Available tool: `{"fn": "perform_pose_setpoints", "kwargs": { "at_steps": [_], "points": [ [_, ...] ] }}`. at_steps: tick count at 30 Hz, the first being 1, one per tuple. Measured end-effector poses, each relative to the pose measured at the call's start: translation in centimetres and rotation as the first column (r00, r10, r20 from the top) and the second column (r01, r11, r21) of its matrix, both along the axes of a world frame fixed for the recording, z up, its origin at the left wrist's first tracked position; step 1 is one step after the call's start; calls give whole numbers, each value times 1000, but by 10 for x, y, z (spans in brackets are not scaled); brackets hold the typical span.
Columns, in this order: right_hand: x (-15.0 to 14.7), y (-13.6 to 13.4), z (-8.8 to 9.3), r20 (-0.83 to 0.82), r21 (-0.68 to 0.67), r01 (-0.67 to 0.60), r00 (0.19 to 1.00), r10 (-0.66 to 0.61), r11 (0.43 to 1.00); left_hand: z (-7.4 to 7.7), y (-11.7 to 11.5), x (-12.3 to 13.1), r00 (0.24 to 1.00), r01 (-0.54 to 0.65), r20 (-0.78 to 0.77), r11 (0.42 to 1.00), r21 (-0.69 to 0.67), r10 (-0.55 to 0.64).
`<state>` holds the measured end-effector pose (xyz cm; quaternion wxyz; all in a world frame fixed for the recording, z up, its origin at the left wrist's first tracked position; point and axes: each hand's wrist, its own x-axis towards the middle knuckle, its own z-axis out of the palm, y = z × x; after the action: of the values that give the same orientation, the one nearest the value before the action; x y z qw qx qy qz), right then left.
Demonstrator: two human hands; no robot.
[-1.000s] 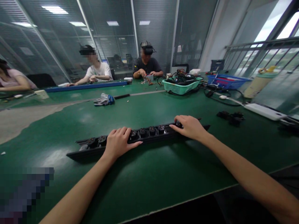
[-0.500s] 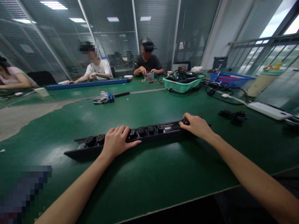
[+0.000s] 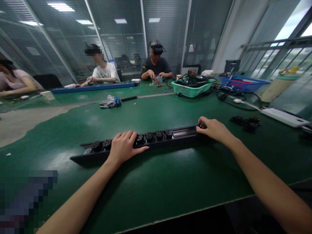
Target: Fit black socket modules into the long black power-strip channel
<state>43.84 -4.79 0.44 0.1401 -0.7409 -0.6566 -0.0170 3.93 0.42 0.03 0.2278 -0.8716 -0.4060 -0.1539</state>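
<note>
A long black channel (image 3: pixel 126 149) lies slantwise on the green table, with several round black socket modules (image 3: pixel 149 137) seated in a row inside it. My left hand (image 3: pixel 123 145) is wrapped over the channel left of its middle, thumb along the near side, hiding part of the row. Right of the last module in the row, a bare stretch of inner floor (image 3: pixel 182 132) shows. At the channel's right end, my right hand (image 3: pixel 211 128) pinches a small black socket module (image 3: pixel 202 125), mostly covered by the fingers.
Loose black parts (image 3: pixel 246 123) lie to the right, near a white power strip (image 3: pixel 284 117). Farther back stand a green basket (image 3: pixel 192 90) of cables and a blue basket (image 3: pixel 243 85). Gloves (image 3: pixel 110 102) lie beyond the channel. Several people sit across the table.
My right hand has slid a little to the right along the channel with the module in its fingers. My left hand keeps its place on the channel. The view has shifted slightly.
</note>
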Motion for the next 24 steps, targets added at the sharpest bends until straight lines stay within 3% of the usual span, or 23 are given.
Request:
{"fn": "perform_pose_setpoints", "kwargs": {
  "at_steps": [13, 24],
  "points": [
    [38, 6, -3, -36, -113, 76, 996, -81, 991, 0, 1, -1, 1000, 0, 7, 1000, 2, 0],
    [86, 9, -12, -32, -83, 133, 990, -136, 988, -2, 1, -2, 1000, 6, 15, 1000, -2, -6]
  ]
}}
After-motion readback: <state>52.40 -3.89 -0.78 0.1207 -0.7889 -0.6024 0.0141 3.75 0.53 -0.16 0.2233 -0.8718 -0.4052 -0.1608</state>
